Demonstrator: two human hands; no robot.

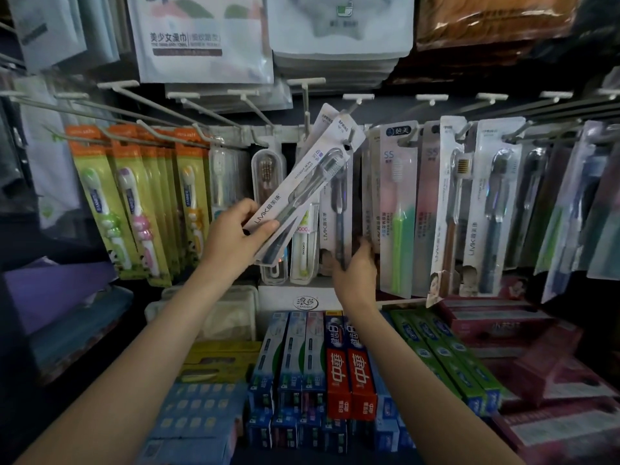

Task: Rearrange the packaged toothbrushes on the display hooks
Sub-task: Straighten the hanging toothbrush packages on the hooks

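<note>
Left hand (235, 236) pinching the lower end of a tilted pack (302, 189), top hole up near the hook (349, 137); right hand (355, 266) gripping the foot of a hanging pack (339, 209). Probably light, stiff card with slick, springy blister; best held by the card edges low down, steering the hole on.

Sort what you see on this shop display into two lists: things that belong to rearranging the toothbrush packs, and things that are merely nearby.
Part of the job:
- tilted toothbrush pack, gripped by the left hand
- hanging toothbrush pack, held low down by the right hand
- hook

Merely nearby:
- toothpaste boxes
- children's toothbrushes
- towel packs
</note>
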